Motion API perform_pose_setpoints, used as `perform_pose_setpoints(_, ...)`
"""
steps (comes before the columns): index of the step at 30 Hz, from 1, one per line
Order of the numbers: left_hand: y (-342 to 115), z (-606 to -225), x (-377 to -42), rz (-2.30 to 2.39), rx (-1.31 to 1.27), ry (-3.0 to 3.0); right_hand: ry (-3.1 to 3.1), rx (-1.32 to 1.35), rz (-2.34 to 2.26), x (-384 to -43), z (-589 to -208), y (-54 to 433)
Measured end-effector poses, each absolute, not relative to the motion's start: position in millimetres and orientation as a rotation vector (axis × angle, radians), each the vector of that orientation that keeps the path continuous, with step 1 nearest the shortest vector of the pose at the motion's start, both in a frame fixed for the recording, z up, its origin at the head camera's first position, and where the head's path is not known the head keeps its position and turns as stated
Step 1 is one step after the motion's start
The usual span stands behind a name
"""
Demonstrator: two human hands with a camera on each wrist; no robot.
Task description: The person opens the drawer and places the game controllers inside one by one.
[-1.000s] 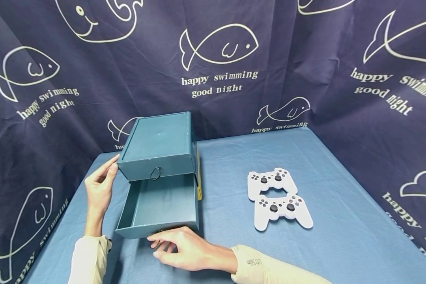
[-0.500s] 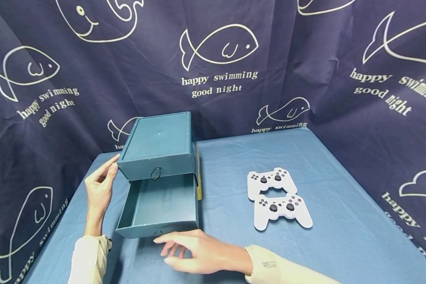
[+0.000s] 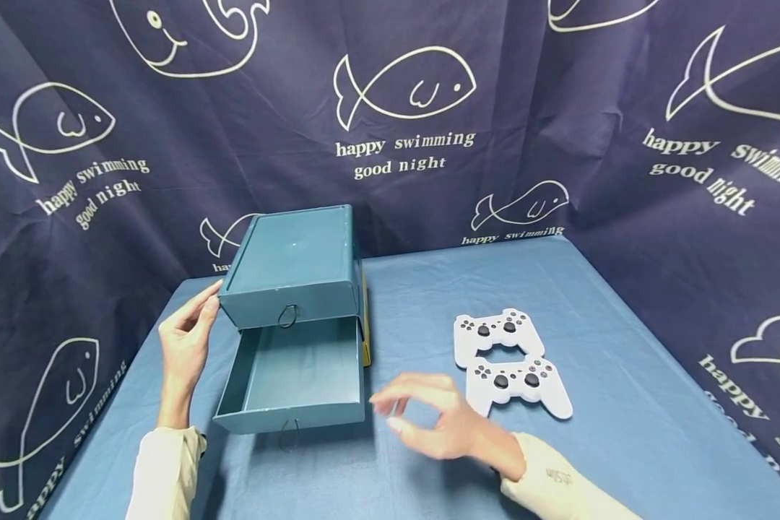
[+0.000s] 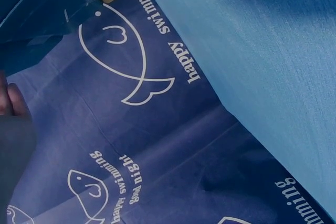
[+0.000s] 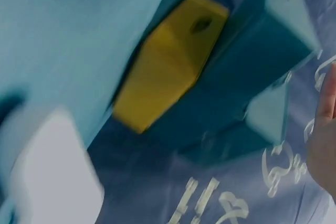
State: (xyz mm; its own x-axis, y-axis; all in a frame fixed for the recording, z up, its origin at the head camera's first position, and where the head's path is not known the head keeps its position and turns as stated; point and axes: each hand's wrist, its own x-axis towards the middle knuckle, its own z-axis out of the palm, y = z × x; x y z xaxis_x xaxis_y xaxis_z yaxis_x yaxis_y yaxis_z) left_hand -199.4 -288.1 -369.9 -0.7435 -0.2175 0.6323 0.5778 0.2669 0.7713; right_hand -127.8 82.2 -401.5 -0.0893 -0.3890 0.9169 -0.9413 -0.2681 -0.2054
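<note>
Hovering empty between drawer (image 3: pixel 302 372) and controllers (image 3: pixel 516 384), right fingers (image 3: pixel 416 388) curve; left fingers (image 3: pixel 197 301) grip cabinet (image 3: pixel 292 253).

Blue cloth-covered bench (image 3: pixel 409 289): bright, soft-shadowed
Your bare right grip (image 3: pixel 445 419): motion-blurred
Navy fish-printed cloth (image 3: pixel 526 87): stretched toward your head view's edges
Teal rectangular drawer box (image 5: pixel 236 82): dim, blurred in your right-wrist view

Both sleeves (image 3: pixel 162 469) are pale cream (small dark lettering (image 3: pixel 559 476) marks the right).
</note>
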Motion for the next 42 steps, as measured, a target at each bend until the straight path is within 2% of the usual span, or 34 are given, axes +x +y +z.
perform_pose_setpoints(6,-287,-369,-201,-1.547,-0.332,-1.887,-1.525,1.374,1.474,-147,-414,129)
perform_pose_setpoints(16,-287,-368,-201,-1.514,-0.291,-1.921,-1.753,0.913,1.587,-151,-407,216)
perform_pose_setpoints(23,-288,-368,-202,-1.534,-0.306,-1.904,-2.086,0.594,1.498,-158,-414,266)
perform_pose_setpoints(29,-290,-368,-203,-1.561,-0.336,-1.87,-2.319,0.492,1.429,-165,-427,288)
perform_pose_setpoints(42,-289,-368,-201,-1.553,-0.294,-1.903,-2.728,0.498,1.281,-191,-433,312)
